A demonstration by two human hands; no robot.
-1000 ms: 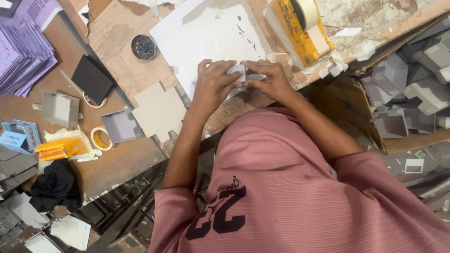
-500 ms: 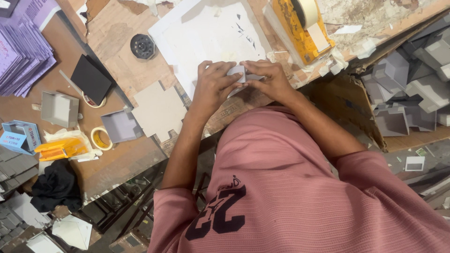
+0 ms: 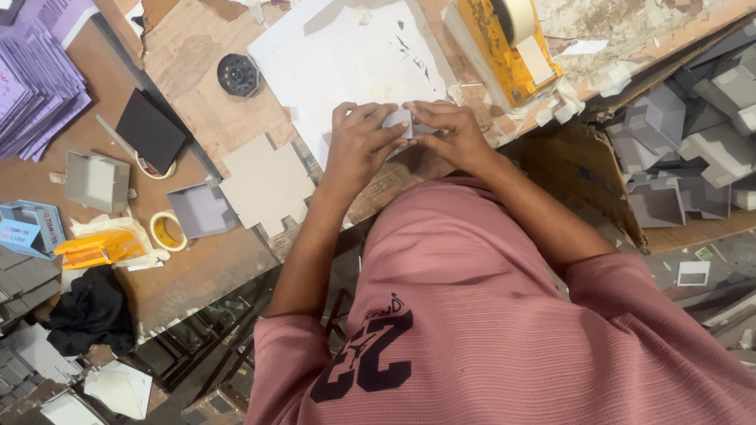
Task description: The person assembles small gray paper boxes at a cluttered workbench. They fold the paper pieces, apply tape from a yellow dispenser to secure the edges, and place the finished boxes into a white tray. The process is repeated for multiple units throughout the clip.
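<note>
Our left hand (image 3: 358,145) and right hand (image 3: 453,134) pinch a small grey cardboard box (image 3: 400,122) between them; squeezing unevenly could crease its folded walls.

Even, soft indoor light; faint shadows under the hands, mild glare on white paper (image 3: 354,63), sharp focus throughout.

this is a small box-making workshop. the worn wooden surface (image 3: 197,275) is strewn with flat cross-shaped card blanks (image 3: 266,182), folded grey trays (image 3: 96,181), rolls of tape (image 3: 165,230) and a yellow tape dispenser (image 3: 508,47). a stack of purple printed sheets (image 3: 35,86) sits at one edge, and a cardboard carton (image 3: 583,173) beside the surface holds a heap of finished grey boxes (image 3: 693,142).
</note>
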